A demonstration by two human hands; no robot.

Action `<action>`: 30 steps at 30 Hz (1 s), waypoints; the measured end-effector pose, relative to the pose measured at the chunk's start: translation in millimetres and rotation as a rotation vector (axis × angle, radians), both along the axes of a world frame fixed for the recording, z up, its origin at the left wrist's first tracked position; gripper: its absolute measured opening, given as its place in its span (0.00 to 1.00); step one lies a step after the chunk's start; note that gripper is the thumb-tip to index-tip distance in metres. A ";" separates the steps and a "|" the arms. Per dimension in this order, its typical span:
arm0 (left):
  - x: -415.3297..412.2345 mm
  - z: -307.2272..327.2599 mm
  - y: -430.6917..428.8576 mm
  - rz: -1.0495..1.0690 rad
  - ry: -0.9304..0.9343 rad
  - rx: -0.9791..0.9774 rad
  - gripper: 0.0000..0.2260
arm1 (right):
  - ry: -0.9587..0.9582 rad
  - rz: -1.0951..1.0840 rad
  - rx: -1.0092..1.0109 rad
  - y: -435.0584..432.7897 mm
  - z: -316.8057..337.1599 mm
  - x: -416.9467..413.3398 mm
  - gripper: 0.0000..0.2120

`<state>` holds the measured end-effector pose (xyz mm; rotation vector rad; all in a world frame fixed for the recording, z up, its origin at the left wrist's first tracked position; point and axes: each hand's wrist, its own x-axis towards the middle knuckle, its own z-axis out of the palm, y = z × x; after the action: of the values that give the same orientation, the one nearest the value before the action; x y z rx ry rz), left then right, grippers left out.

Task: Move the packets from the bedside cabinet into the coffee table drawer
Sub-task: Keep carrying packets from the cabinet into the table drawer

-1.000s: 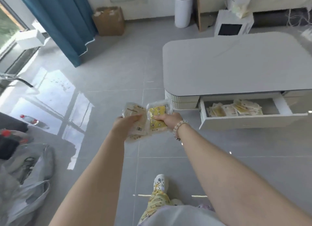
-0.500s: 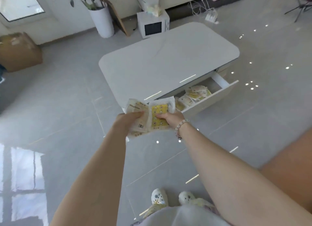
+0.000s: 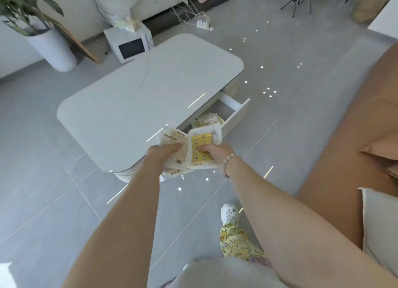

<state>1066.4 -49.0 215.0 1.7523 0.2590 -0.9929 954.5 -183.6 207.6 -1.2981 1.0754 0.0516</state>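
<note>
Both hands clamped on packets, left hand [image 3: 164, 153] on a loose stack [image 3: 172, 146], right hand [image 3: 215, 153] on one [image 3: 202, 143]; drawer [image 3: 234, 115] just beyond, and that stack could fan out and spill.

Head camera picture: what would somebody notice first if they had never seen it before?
First, the two hands in the middle, the left hand and right hand, gripping a bunch of packets, one bright yellow with stars. Right behind them stands the big white coffee table, its drawer pulled open on the right with more packets inside. A white microwave sits on the floor beyond the table.
</note>
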 end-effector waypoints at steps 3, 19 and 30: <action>9.1 -0.2 -39.4 -0.019 0.002 0.012 0.20 | -0.001 -0.030 0.018 -36.6 -0.8 8.7 0.19; 51.2 -3.3 -230.4 -0.045 0.039 0.012 0.18 | 0.011 -0.051 0.021 -226.4 -9.0 49.0 0.16; 100.3 -24.7 -252.9 0.002 0.092 0.067 0.13 | 0.070 0.013 0.038 -247.7 -28.7 103.0 0.15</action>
<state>1166.6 -301.8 190.3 1.7684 0.3557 -1.0759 1057.5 -431.2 178.9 -1.2770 1.1208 0.1275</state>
